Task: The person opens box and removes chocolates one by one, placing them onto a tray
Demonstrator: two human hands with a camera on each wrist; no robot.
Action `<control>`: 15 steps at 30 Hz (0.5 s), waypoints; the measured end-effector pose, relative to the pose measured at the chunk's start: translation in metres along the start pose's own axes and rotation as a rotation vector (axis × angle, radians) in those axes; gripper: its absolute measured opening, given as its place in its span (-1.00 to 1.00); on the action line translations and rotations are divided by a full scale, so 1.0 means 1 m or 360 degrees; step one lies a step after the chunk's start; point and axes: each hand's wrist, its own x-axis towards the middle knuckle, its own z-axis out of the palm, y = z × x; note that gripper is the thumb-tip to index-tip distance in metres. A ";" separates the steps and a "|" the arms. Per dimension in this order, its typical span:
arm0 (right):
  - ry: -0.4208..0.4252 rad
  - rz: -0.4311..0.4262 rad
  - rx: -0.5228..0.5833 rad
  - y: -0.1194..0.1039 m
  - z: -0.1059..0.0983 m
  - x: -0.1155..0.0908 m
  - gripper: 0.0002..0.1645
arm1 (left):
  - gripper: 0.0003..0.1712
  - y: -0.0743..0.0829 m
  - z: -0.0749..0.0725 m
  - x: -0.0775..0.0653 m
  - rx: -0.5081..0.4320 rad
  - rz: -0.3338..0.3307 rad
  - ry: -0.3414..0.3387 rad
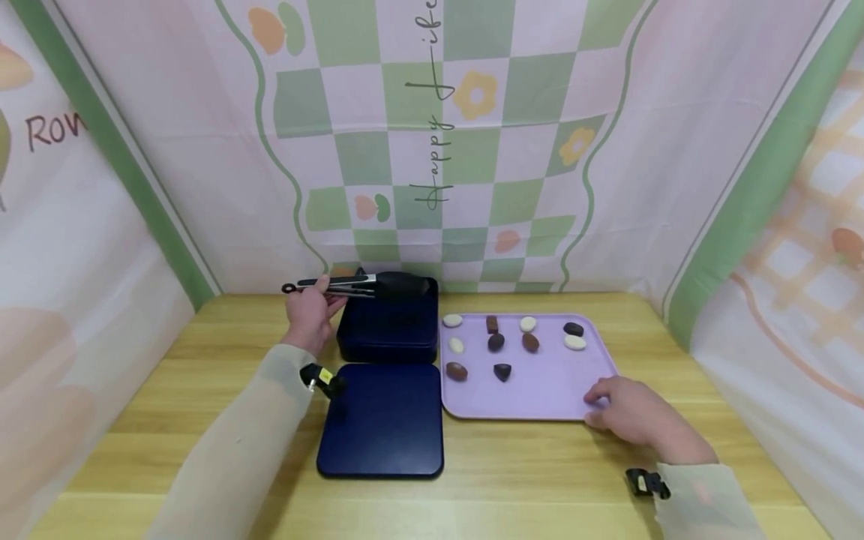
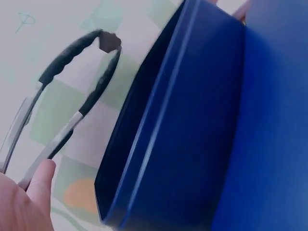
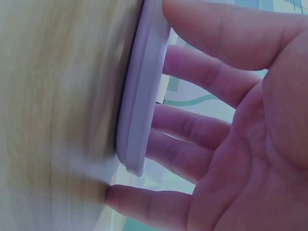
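My left hand [image 1: 310, 315] grips black-and-silver tongs [image 1: 403, 286] over the open navy blue box [image 1: 388, 351]. Between the tong tips, the left wrist view shows a dark brown chocolate piece [image 2: 110, 42]. The inside of the box is mostly hidden. At the near right corner of the lilac tray [image 1: 533, 401], my right hand [image 1: 637, 412] rests its loosely bent fingers at the rim; the thumb lies along the edge in the right wrist view. Several white, brown and dark chocolates lie spread on the tray, among them a dark heart-shaped chocolate [image 1: 502, 372].
A flat navy lid [image 1: 381, 420] lies in front of the box, left of the tray. All stand on a wooden table [image 1: 513, 480], with a patterned cloth [image 1: 472, 150] hanging behind and at both sides. Box and tray sit side by side near the back edge.
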 end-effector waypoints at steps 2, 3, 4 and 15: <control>0.0004 -0.0005 0.0008 0.002 0.000 0.000 -0.67 | -0.78 0.001 0.002 -0.003 -0.0029 -0.0004 -0.0033; 0.0006 -0.0008 0.0014 0.002 0.001 0.001 -0.67 | -0.78 0.001 0.004 -0.005 -0.0040 -0.0006 -0.0048; 0.0007 -0.0009 0.0018 0.003 0.001 0.001 -0.67 | -0.78 0.001 0.006 -0.008 -0.0049 -0.0007 -0.0065; 0.0012 -0.0012 0.0023 0.002 0.000 0.000 -0.67 | -0.84 -0.011 0.046 -0.056 -0.0122 0.0111 -0.0429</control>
